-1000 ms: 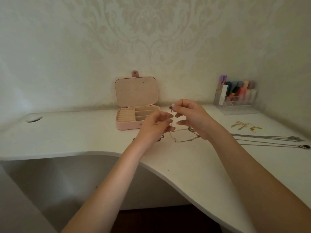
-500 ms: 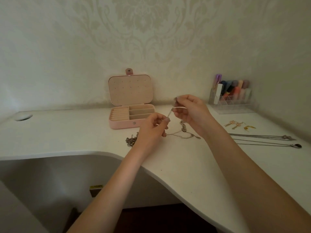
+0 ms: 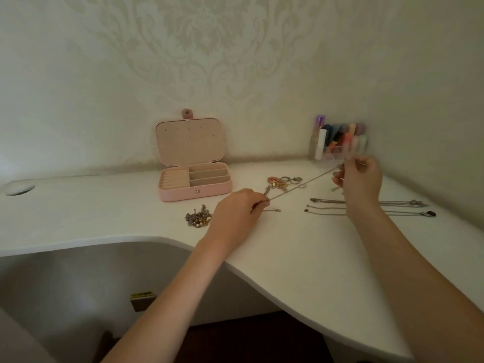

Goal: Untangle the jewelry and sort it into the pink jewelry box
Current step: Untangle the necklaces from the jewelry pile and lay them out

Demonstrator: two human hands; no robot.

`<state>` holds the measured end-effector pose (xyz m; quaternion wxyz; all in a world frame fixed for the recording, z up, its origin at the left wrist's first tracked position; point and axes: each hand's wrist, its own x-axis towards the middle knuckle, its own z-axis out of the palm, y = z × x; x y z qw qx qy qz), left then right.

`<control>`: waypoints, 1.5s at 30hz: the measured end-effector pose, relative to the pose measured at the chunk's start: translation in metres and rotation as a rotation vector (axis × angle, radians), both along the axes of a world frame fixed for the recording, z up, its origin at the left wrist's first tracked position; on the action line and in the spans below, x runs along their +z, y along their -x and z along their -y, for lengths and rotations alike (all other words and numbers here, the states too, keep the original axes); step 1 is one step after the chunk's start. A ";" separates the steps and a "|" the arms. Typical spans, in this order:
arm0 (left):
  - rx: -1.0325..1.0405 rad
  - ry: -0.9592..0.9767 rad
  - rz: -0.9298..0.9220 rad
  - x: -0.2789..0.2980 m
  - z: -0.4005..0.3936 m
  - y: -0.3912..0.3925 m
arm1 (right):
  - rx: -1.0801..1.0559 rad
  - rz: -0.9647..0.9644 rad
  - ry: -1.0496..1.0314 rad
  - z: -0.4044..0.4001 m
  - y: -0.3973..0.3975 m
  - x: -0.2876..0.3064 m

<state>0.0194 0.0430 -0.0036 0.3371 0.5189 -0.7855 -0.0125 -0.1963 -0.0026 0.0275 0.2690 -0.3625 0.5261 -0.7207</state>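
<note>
1. An open pink jewelry box [image 3: 195, 191] sits on the white desk [image 3: 288, 258], lid upright.
2. A tangled chain pile [image 3: 198, 219] lies just left of the left hand [image 3: 237, 210].
3. Left hand pinches one end of a thin chain [image 3: 301, 185].
4. Right hand [image 3: 360, 183], raised, pinches the other end, pulling the chain taut above the laid-out necklaces [image 3: 392, 208].

Matt white desk [image 3: 301, 258], seemingly faux-leather pink jewelry box [image 3: 195, 191], thin metal chain [image 3: 301, 186], clear plastic organizer [image 3: 337, 150].

Pale pink jewelry box [image 3: 195, 193] mid-frame with a beige lining, sitting on a plain white desk [image 3: 104, 213]. Wallpaper [image 3: 209, 48] up top is cream with a faded damask pattern. Silvery chains [image 3: 366, 206] at right.
</note>
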 end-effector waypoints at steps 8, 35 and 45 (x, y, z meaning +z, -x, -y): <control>-0.229 0.052 -0.066 0.003 -0.017 0.043 | -0.322 -0.592 -0.032 -0.048 0.083 -0.018; -0.252 -0.023 0.168 -0.004 -0.011 0.100 | -0.551 -0.964 -0.526 -0.071 0.159 -0.044; -0.236 -0.322 0.459 0.000 0.004 0.105 | -0.007 -1.386 -0.659 -0.062 0.142 -0.036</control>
